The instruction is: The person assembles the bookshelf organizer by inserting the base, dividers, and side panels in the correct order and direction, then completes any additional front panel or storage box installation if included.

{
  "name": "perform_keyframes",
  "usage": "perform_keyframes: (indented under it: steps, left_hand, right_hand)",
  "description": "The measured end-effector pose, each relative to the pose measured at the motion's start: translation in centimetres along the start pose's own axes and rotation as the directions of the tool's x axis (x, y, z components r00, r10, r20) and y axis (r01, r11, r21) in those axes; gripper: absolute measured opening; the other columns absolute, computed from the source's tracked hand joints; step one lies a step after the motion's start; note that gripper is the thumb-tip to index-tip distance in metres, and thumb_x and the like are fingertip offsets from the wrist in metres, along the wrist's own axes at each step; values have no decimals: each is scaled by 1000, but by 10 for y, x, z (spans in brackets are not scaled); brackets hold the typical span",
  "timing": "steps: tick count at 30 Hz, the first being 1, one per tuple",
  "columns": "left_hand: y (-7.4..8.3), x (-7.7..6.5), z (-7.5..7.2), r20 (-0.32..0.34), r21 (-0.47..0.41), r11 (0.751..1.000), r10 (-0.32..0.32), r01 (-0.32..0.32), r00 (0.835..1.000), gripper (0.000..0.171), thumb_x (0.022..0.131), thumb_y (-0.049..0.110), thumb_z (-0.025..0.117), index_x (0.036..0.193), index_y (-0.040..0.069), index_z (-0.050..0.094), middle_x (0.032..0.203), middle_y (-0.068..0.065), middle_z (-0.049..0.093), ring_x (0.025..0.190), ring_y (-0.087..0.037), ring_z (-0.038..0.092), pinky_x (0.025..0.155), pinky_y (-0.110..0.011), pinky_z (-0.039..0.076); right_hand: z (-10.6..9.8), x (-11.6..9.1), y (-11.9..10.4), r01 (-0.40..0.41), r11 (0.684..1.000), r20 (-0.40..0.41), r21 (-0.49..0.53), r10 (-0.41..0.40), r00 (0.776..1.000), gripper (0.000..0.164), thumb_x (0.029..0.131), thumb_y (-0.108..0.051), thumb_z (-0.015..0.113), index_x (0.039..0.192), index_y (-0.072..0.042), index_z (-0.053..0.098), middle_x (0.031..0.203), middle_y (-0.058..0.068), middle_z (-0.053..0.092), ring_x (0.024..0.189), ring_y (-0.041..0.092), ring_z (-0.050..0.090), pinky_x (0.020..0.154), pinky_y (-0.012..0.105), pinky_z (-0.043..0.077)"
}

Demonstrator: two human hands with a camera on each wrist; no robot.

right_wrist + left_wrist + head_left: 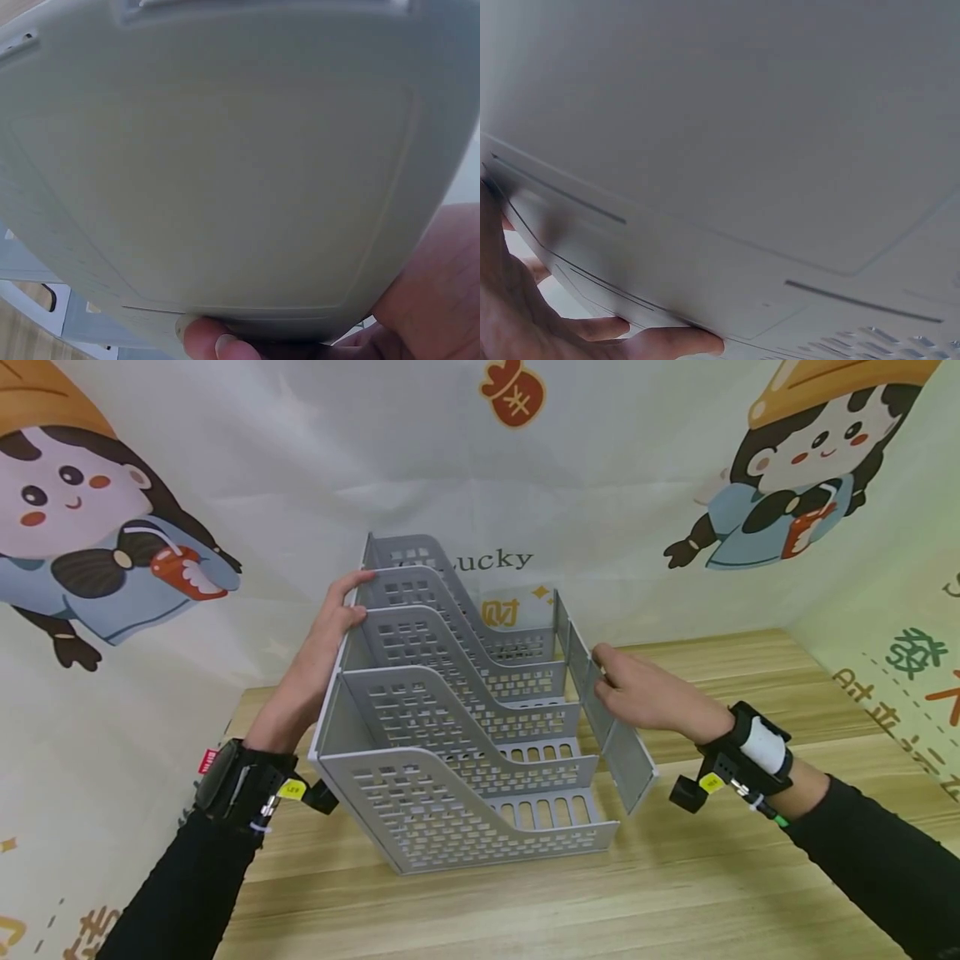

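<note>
A grey plastic file organizer (495, 839) with several perforated dividers stands on the table in the head view. My left hand (318, 647) holds its tall left side, fingertips over the upper edge. Up close in the left wrist view, the fingers of that hand (664, 343) lie against the smooth grey panel. On the other side my right hand (645, 689) grips a long, narrow grey front panel (630, 764). This panel slants along the low ends of the dividers, its near end standing apart from the nearest divider. In the right wrist view the panel (217, 187) hides most of the organizer.
The wood-grain table (480, 914) extends around the organizer. Behind it hangs a pale backdrop (315, 460) printed with cartoon figures and lettering. Each wrist carries a strapped black camera mount, the right one (750, 747) near the panel's outer end.
</note>
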State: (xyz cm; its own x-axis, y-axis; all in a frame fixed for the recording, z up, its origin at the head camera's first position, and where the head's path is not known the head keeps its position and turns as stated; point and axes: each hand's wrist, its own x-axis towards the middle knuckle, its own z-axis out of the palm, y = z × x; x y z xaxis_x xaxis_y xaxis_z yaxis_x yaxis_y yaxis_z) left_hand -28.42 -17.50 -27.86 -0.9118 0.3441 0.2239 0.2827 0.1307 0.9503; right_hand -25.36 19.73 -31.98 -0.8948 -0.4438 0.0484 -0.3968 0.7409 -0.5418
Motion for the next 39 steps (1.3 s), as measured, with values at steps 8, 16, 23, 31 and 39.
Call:
perform_keyframes:
  steps: [8, 16, 23, 31, 39]
  left_hand:
    - [-1, 0, 0, -6, 0, 1000, 1, -1, 1000, 60, 103, 31, 31, 160, 20, 18, 160, -14, 18, 136, -40, 34, 107, -63, 29]
    - [-2, 1, -1, 2, -17, 1000, 15, -14, 1000, 62, 102, 34, 33, 160, 21, 17, 162, -13, 14, 137, -42, 31, 107, -65, 28]
    - [-4, 1, 0, 5, -15, 1000, 25, -25, 1000, 63, 101, 35, 34, 160, 21, 18, 163, -11, 12, 136, -41, 31, 108, -66, 27]
    - [-1, 0, 0, 2, -90, 996, -4, 4, 1000, 65, 99, 35, 37, 160, 22, 18, 164, -10, 12, 139, -39, 30, 110, -63, 26]
    - [-3, 1, 0, -6, -74, 997, 7, -8, 1000, 64, 99, 36, 38, 159, 22, 20, 163, -10, 13, 139, -39, 29, 110, -64, 25]
  right_hand:
    - [4, 0, -2, 3, 1000, 1, -8, -3, 1000, 25, 100, 1, 40, 121, 13, 46, 82, 13, 52, 69, 24, 51, 59, 37, 43]
    - [6, -1, -1, -20, 1000, 8, 11, 20, 1000, 35, 101, 0, 38, 133, 14, 42, 95, 19, 59, 76, 26, 54, 64, 39, 46]
    - [5, 1, -1, -16, 1000, 16, 11, 16, 1000, 32, 101, 0, 39, 129, 15, 45, 96, 19, 59, 76, 26, 55, 64, 39, 47]
    - [4, 2, -3, -19, 1000, 15, 8, 19, 1000, 25, 101, 0, 40, 121, 13, 47, 86, 15, 55, 72, 25, 53, 61, 37, 45]
    - [6, 2, -6, -36, 999, 28, 12, 36, 999, 36, 100, 1, 39, 132, 17, 43, 96, 20, 62, 73, 24, 57, 59, 36, 48]
